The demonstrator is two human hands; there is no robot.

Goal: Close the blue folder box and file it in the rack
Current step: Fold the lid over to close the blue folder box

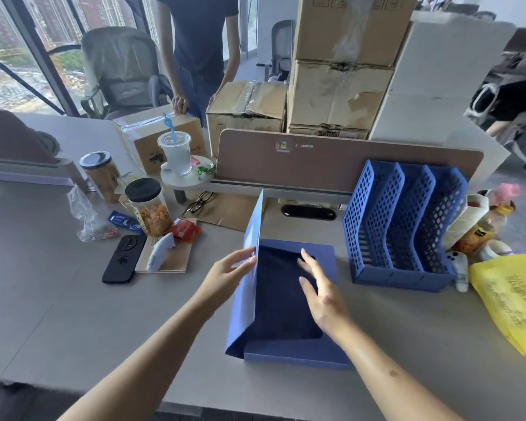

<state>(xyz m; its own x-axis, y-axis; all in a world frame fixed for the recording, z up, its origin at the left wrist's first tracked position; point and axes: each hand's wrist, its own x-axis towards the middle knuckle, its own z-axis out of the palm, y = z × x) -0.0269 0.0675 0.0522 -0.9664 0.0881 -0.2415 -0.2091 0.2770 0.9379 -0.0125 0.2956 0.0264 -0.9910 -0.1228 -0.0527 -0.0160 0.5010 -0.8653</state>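
Folder box [289, 354] lies flat on the grey worktop [73, 314], near its front edge and just left of the rack [404, 226]. Its tray faces up, dark inside, and its lid [254, 226] stands nearly upright along the left side, hinged there. The left hand [228, 273] touches the outer face of the lid with spread fingertips [249, 253], thumb near the lid's edge; it presses rather than wraps, so it is not clenched around anything. The right hand [321, 287] hovers flat and released over the tray's interior, fingers extended towards the far end; whether it touches the tray I cannot tell. The rack is blue lattice plastic with three upright slots, all without files, standing against the brown divider [346, 165] at the back of the worktop. Right of the rack lie a yellow bag [510, 302] and a white controller [460, 268]. Left of the box are a black phone [123, 258], a notebook [179, 256] with a small white device on it, two snack jars [148, 205] with black lids, and glasses [199, 202]. A plastic cup [176, 153] with a blue straw stands on a small white stand. Cardboard boxes [340, 95] are stacked behind the divider, and a person [199, 41] stands beyond them.
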